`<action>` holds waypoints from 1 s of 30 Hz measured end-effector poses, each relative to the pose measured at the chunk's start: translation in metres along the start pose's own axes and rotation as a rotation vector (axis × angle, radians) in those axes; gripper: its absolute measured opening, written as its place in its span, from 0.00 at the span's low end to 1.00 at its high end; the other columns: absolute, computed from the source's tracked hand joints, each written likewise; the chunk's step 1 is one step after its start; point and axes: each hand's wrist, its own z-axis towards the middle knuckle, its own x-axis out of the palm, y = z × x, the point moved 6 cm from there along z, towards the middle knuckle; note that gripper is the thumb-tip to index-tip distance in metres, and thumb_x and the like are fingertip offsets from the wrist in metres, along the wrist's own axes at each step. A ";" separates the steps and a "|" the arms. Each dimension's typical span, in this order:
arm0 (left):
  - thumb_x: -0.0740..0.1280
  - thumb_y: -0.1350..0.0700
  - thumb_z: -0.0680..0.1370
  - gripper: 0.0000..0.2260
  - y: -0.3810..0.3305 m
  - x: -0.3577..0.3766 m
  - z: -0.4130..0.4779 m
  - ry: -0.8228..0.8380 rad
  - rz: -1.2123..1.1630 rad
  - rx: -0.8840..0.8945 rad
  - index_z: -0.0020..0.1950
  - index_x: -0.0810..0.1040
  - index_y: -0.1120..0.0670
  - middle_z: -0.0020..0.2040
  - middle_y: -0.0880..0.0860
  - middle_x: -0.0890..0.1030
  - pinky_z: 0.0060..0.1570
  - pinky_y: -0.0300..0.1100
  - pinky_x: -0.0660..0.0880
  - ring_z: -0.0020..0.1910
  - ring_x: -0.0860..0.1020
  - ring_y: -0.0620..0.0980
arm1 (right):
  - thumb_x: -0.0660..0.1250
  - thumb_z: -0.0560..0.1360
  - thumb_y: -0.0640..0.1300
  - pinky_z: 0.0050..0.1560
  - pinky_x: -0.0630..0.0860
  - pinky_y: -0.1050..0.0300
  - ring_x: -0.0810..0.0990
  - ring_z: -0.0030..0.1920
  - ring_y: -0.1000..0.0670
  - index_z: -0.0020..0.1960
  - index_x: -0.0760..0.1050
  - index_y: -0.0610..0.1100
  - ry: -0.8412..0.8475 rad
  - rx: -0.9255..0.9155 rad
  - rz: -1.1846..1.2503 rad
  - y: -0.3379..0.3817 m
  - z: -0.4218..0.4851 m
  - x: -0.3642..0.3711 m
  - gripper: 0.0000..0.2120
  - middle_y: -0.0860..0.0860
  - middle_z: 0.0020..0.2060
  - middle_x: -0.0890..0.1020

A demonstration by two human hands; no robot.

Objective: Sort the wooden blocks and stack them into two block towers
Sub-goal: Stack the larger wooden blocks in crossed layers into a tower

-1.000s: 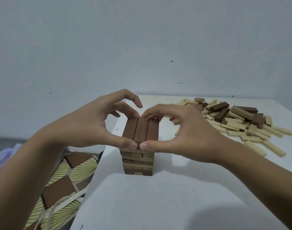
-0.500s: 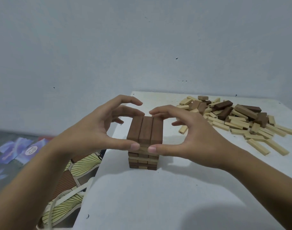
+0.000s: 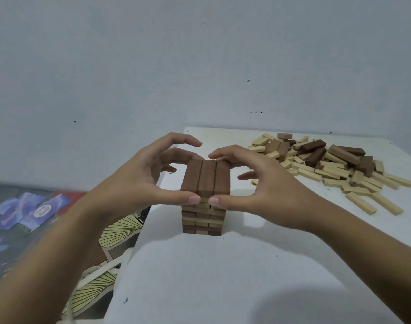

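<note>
**Top course under two-handed squeeze: risk of shifting the stack**

We find one tower of dark brown and pale wooden blocks (image 3: 202, 218) standing on the white table (image 3: 223, 277), near its left edge. Its top layer (image 3: 207, 176) is three dark brown blocks laid side by side, running away from the camera.

The left hand (image 3: 139, 181) and the right hand (image 3: 265, 183) both pinch this top layer. The thumbs press its near end, tips almost touching. The fingers curl over toward the far end, where we cannot confirm every contact.

The heap of loose dark and pale wooden blocks (image 3: 335, 167) lies well apart to the right, unsorted. We see no second tower. We judge the task to be at an early stage, with the current step being to square up the top layer.

Hazards noted:
- If one thumb pushes harder than the other, the layer could twist or slide, dragging the courses beneath out of line.
- The lower courses look slightly uneven at their near faces, so a downward push may tip them.
- The tower stands close to the table edge, above a patterned tan mat (image 3: 115, 232), so anything knocked leftward falls off the table.
- If the hands let go abruptly, they could pull a block along with them.
</note>
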 end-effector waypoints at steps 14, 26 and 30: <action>0.82 0.50 0.66 0.41 0.006 0.005 -0.005 0.009 -0.017 -0.009 0.75 0.67 0.47 0.69 0.53 0.78 0.68 0.70 0.66 0.72 0.73 0.56 | 0.79 0.64 0.61 0.66 0.75 0.53 0.72 0.68 0.66 0.71 0.69 0.64 -0.025 0.034 0.104 -0.007 -0.009 0.002 0.38 0.65 0.66 0.76; 0.81 0.54 0.65 0.39 0.014 0.010 -0.008 -0.043 -0.097 -0.032 0.74 0.68 0.46 0.62 0.54 0.83 0.68 0.70 0.66 0.63 0.79 0.54 | 0.79 0.66 0.59 0.68 0.75 0.44 0.75 0.68 0.61 0.69 0.72 0.61 -0.089 0.032 0.213 -0.012 -0.010 0.008 0.34 0.60 0.64 0.79; 0.80 0.55 0.66 0.39 0.016 0.011 -0.007 -0.044 -0.122 -0.040 0.74 0.68 0.47 0.61 0.55 0.83 0.68 0.70 0.67 0.64 0.79 0.56 | 0.78 0.65 0.59 0.68 0.75 0.45 0.75 0.68 0.62 0.68 0.72 0.60 -0.091 0.047 0.217 -0.013 -0.009 0.008 0.34 0.60 0.64 0.79</action>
